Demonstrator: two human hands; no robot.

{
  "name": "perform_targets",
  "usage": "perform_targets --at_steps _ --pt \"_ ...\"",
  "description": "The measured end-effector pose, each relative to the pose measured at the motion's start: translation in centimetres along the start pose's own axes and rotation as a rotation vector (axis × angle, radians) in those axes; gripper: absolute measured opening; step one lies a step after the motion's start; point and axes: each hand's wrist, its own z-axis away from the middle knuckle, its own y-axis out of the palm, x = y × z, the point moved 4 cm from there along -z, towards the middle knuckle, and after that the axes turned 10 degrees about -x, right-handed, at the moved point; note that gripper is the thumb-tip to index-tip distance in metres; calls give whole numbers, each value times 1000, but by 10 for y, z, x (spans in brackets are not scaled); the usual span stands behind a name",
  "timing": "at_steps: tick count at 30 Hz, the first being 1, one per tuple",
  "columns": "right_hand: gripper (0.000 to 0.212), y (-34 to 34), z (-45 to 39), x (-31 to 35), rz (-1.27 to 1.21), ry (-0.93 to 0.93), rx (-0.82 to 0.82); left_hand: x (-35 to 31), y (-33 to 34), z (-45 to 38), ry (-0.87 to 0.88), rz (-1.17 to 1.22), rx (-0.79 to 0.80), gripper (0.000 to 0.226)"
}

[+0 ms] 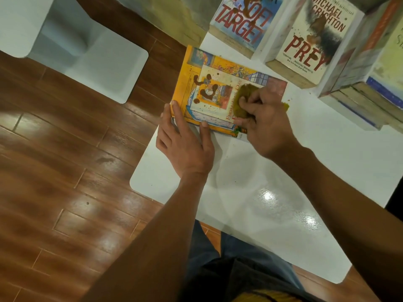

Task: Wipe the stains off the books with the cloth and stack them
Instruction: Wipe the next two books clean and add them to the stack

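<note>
A yellow book [196,68] lies flat near the left edge of the white table [272,203], with dark brown stains [206,88] on the left half of its cover. My left hand [185,140] rests on the book's near left corner, fingers straight. My right hand [261,118] grips an olive-green cloth [245,92] and presses it onto the right part of the cover. Behind it lie a stained book titled "Soft Target" [242,20] and a stained book titled "Prey" [309,44].
A stack of books [370,83] stands at the far right of the table. A white chair [87,62] stands on the wooden floor [65,171] to the left. My lap shows below the table's near edge.
</note>
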Motion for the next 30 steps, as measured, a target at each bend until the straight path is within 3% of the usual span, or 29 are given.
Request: perform_targets --at_steps 7,11,17,22,26,28,30 --pt "23 3 22 11 -81 -33 102 -2 -1 1 15 0 -10 70" --pt "19 -11 -15 -6 -65 31 -54 -3 -2 1 5 0 12 72" --pt "27 -3 10 1 40 -129 173 0 -3 0 13 -22 -1 73" --pt "16 -6 -29 -11 -35 -2 -19 -2 -3 1 9 -12 12 73" --pt "25 3 -1 8 34 -239 152 -3 -3 1 15 -19 6 73" --pt "21 4 -12 -2 -28 -170 148 -3 -4 0 18 -16 6 73" --pt "18 1 -29 -6 -120 -19 31 -2 -4 -1 14 -15 11 73"
